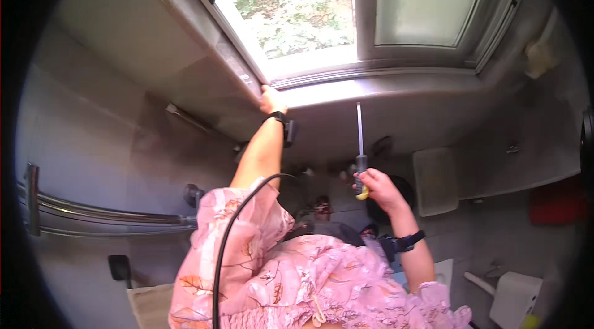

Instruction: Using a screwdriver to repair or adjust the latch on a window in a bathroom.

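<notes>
My right hand (378,188) is closed round the black and yellow handle of a screwdriver (361,137). Its long metal shaft points up and away from me, the tip close below the front edge of the window sill (334,93). At the left inner corner of the window (356,13), my left hand (273,101) rests against the sill and the wall edge. Nothing shows in that hand; its fingers are partly hidden, but they look laid against the surface rather than curled into a fist. Both wrists wear dark bands.
A chrome rail (111,210) runs along the left wall. A dark cable (221,255) hangs in front of my left sleeve. To the right are a pale plastic bin or lid (435,180), a red object (557,203) and a white box-shaped fixture (516,299). Greenery shows through the left pane.
</notes>
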Demonstrator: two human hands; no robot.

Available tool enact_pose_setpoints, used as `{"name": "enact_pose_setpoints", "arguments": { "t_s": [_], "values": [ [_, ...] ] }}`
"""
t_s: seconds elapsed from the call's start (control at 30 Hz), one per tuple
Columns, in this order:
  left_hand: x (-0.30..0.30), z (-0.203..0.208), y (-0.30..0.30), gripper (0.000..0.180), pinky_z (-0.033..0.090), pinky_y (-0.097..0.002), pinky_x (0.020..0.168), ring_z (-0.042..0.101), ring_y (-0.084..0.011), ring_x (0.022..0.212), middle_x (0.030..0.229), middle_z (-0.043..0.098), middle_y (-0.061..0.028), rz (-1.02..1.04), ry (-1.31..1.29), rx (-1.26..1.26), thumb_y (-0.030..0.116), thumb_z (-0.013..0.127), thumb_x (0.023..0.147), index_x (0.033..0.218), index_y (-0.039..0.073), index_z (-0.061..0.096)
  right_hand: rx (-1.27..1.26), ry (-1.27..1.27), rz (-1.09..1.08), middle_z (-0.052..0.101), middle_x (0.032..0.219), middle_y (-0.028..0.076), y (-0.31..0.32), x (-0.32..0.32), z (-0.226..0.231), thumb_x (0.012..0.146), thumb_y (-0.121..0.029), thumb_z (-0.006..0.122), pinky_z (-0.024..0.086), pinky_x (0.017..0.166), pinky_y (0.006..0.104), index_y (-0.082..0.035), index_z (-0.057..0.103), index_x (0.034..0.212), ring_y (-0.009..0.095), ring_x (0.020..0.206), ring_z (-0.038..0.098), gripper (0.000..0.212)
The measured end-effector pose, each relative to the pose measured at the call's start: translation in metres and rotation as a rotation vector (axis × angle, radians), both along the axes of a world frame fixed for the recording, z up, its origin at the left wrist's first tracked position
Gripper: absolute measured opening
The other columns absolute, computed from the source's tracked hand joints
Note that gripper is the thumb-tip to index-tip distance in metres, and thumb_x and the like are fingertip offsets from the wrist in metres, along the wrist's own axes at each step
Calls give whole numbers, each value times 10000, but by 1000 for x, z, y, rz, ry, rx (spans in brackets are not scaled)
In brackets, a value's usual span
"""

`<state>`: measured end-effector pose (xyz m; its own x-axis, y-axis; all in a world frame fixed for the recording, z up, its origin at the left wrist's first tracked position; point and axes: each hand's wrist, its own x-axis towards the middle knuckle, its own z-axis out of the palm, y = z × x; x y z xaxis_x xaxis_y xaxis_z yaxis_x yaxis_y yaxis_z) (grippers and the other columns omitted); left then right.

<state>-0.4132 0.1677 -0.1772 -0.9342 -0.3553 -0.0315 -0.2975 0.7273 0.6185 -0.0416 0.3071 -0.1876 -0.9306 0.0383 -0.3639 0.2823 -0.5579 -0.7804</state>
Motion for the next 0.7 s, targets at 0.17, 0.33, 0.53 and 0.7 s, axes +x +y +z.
{"name": "enact_pose_setpoints", "arguments": {
  "t_s": [0.17,0.33,0.53,0.7],
  "values": [
    [15,4,2,187,513,-423,701,641,-330,815,867,645,-182,-122,150,-271,150,360,907,998,21,460,8,21,4,575,862,45,-4,23,-10,890,-289,539,468,673,254,-27,525,1029,121,786,574,298],
    [11,6,10,167,515,-420,706,642,-318,832,858,648,-174,-78,153,-377,139,385,889,976,26,472,-10,19,-62,574,873,48,-13,58,-32,881,-285,556,467,700,257,-5,517,1031,123,791,571,320],
    [9,0,13,199,507,-421,740,635,-325,857,889,641,-192,-63,179,-408,145,383,884,966,8,500,-107,-34,-120,583,869,46,-17,100,-65,881,-269,559,474,686,244,0,521,1047,119,785,582,319],
    [3,-2,10,231,502,-424,752,631,-328,868,910,638,-193,-67,183,-471,148,365,889,976,-3,516,-110,-47,-172,600,846,46,-8,116,-65,872,-279,572,478,628,221,-7,524,1048,105,757,596,328]
  ]
}}
